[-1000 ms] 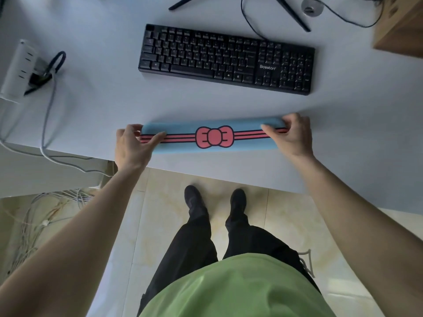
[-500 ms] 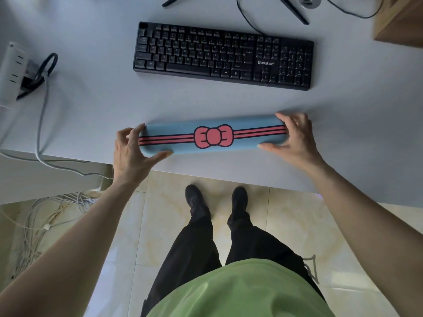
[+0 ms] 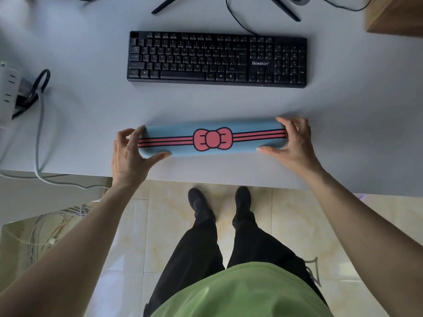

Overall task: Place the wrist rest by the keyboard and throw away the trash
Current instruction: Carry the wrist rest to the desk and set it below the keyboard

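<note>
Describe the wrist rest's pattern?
Light blue wrist rest, pink bow, black-edged pink stripes; head view.

A white power strip (image 3: pixel 8 92) sits at the desk's (image 3: pixel 91 65) left edge. A grey cable (image 3: pixel 39 133) trails off the desk edge. A wooden box (image 3: pixel 396 14) occupies the far right corner.

Bare forearms, light green top (image 3: pixel 240 291), black trousers (image 3: pixel 201 248), seemingly black shoes (image 3: pixel 198 201).

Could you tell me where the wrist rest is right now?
The wrist rest lies on the desk near its front edge, apart from the keyboard.
</note>
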